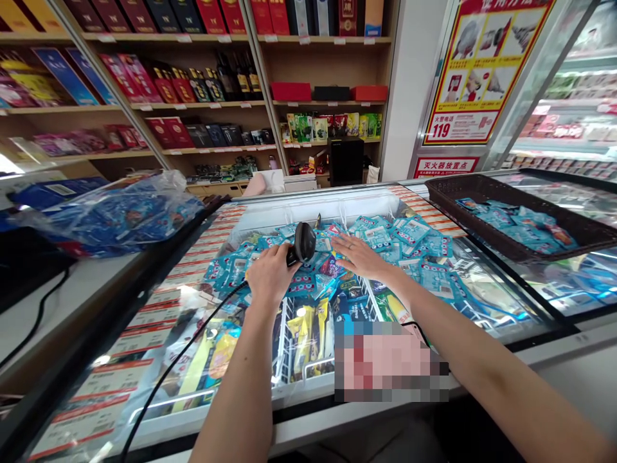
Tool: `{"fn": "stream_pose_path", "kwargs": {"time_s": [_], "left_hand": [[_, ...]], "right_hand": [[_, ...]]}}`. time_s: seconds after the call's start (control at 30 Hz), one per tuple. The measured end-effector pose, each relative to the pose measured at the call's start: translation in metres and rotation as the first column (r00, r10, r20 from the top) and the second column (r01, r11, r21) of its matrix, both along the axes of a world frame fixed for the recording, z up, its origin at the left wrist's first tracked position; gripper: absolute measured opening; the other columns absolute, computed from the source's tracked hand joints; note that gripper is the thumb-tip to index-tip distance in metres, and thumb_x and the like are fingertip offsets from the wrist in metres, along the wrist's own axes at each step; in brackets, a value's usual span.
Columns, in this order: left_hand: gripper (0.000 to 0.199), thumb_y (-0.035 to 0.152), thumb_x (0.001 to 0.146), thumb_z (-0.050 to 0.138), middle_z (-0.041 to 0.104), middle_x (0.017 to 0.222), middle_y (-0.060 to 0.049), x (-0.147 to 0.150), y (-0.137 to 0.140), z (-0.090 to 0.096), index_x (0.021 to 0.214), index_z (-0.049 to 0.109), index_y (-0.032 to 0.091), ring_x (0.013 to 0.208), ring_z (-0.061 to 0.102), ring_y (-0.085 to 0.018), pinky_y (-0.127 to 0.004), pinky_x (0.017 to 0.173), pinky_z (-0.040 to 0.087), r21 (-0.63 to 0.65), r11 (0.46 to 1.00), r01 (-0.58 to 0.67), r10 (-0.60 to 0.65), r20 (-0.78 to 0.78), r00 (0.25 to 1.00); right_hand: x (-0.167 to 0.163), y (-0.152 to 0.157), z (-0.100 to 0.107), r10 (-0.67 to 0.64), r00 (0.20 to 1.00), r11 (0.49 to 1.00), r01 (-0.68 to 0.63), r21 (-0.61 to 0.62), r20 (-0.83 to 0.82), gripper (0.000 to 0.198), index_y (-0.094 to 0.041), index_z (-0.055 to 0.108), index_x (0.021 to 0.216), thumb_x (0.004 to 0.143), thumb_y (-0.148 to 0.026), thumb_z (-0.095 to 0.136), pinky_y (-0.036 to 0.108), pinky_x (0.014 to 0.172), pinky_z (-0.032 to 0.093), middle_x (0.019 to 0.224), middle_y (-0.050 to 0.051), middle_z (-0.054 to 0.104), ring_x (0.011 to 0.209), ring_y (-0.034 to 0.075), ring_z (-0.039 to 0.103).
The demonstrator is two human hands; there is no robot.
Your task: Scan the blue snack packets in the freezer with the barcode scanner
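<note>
My left hand is wrapped round the handle of a black barcode scanner, and its cable runs down past my forearm. Over the glass freezer top my right hand reaches in from the right, fingers stretched out and apart, nothing held in them. Many small blue snack packets are spread over the glass around both hands. One purple packet lies just below my right fingertips. Whether those fingertips touch a packet, I cannot tell.
A brown basket with more blue packets stands at the right. Bagged blue packages lie on the left. Through the freezer glass, yellow ice-cream wrappers show in white wire baskets. Stocked shelves line the back. A blurred patch covers the front edge.
</note>
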State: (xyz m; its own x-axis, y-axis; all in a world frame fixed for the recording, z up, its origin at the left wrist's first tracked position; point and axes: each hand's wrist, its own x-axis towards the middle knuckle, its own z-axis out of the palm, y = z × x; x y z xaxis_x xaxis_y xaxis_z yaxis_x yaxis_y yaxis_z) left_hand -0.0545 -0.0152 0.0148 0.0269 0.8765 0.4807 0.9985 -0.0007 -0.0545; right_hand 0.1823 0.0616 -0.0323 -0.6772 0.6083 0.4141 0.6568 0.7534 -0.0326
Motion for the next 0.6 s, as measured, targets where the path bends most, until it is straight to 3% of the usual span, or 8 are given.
{"fn": "stream_pose_path", "kwargs": {"time_s": [0.13,0.23,0.33,0.47,0.6], "left_hand": [[0.039,0.048,0.082,0.047,0.063,0.102,-0.009,0.0,0.0,0.0,0.112,0.054,0.025,0.099,0.055,-0.027,-0.031,0.062,0.04,-0.007,1.0,0.007,-0.007,-0.001,1.0],[0.038,0.048,0.082,0.047,0.063,0.102,-0.008,0.0,0.0,0.001,0.112,0.054,0.025,0.099,0.056,-0.026,-0.031,0.062,0.04,-0.003,1.0,0.01,-0.01,0.005,1.0],[0.037,0.047,0.082,0.048,0.063,0.101,-0.009,0.001,0.0,0.002,0.111,0.054,0.024,0.098,0.056,-0.026,-0.031,0.062,0.04,-0.006,1.0,0.009,-0.009,0.003,1.0],[0.038,0.048,0.082,0.048,0.063,0.1,-0.008,0.001,0.0,0.001,0.112,0.054,0.025,0.097,0.056,-0.026,-0.031,0.062,0.039,-0.006,1.0,0.014,-0.014,-0.006,1.0],[0.039,0.049,0.083,0.046,0.063,0.099,-0.008,0.001,0.0,-0.001,0.113,0.053,0.025,0.097,0.055,-0.026,-0.031,0.061,0.039,-0.013,0.999,0.034,-0.035,-0.008,0.999]], "right_hand": [[-0.008,-0.003,0.0,0.079,0.997,0.995,-0.078,-0.055,0.02,0.045,-0.03,0.044,0.132,0.092,-0.049,0.033,0.043,0.107,0.024,0.136,0.0,0.047,0.13,0.021,0.034],[-0.004,-0.003,0.002,-0.027,0.999,0.999,0.026,-0.032,-0.046,0.039,-0.025,0.058,0.117,0.093,-0.044,0.033,0.04,0.099,0.032,0.113,0.005,0.062,0.111,0.02,0.05],[0.002,-0.002,0.002,-0.185,0.974,0.983,0.184,-0.017,-0.131,0.036,-0.022,0.062,0.111,0.094,-0.038,0.034,0.037,0.091,0.035,0.1,0.007,0.065,0.1,0.02,0.053],[0.005,0.0,-0.003,-0.302,0.936,0.951,0.308,0.007,-0.179,0.037,-0.022,0.06,0.114,0.091,-0.043,0.039,0.038,0.09,0.034,0.114,0.009,0.06,0.109,0.024,0.048],[0.004,0.004,-0.01,-0.356,0.924,0.932,0.362,0.014,-0.14,0.054,-0.017,0.049,0.128,0.088,-0.052,0.041,0.045,0.099,0.027,0.126,0.013,0.055,0.121,0.029,0.039]]}}
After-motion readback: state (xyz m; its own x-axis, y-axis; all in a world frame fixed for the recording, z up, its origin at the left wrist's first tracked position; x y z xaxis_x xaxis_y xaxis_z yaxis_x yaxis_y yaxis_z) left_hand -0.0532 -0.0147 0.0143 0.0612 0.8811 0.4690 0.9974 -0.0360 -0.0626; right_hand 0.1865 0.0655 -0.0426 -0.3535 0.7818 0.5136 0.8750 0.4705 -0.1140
